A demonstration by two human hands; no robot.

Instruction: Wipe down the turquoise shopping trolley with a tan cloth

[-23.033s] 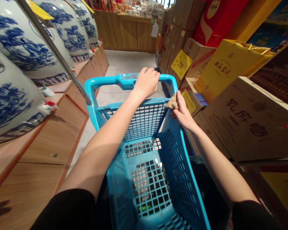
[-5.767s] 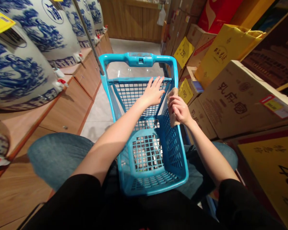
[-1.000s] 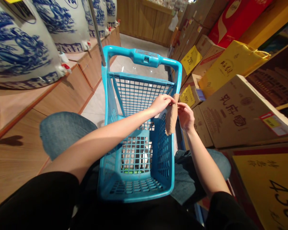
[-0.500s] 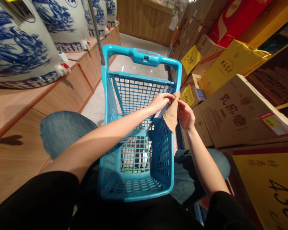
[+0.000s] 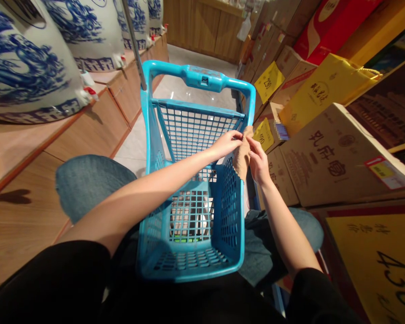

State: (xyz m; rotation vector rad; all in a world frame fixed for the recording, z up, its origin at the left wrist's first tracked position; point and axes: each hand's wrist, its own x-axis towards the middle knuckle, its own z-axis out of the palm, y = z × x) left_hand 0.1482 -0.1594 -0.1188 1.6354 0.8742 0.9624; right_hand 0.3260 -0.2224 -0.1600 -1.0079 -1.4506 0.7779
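Note:
A tan, fuzzy-looking cloth (image 5: pixel 242 163) is draped over the right rim of a blue plastic shopping basket (image 5: pixel 227 267), which stands between my knees. From the inner side, my left hand (image 5: pixel 227 144) reaches across the basket and pinches the cloth near its top edge. My right hand (image 5: pixel 259 164) is on the outer side, its bent fingertips closed on the cloth just below the left fingers. Inside, the basket shows only its grid walls and floor, with a blue handle (image 5: pixel 205 80) raised at the far end.
White jars (image 5: pixel 30 67) with blue painting and red taps line a wooden ledge (image 5: pixel 87 121) on the left. Cardboard boxes (image 5: pixel 344 157), a yellow bag (image 5: pixel 319 94) and yellow price signs (image 5: pixel 269 83) crowd the right. A metal rod (image 5: pixel 134 42) rises at the basket's far left corner.
My right hand has moved slightly left and up, its fingers now closing on the cloth. The cloth's lower part has bunched inward and upward. My left hand keeps its pinch almost in place.

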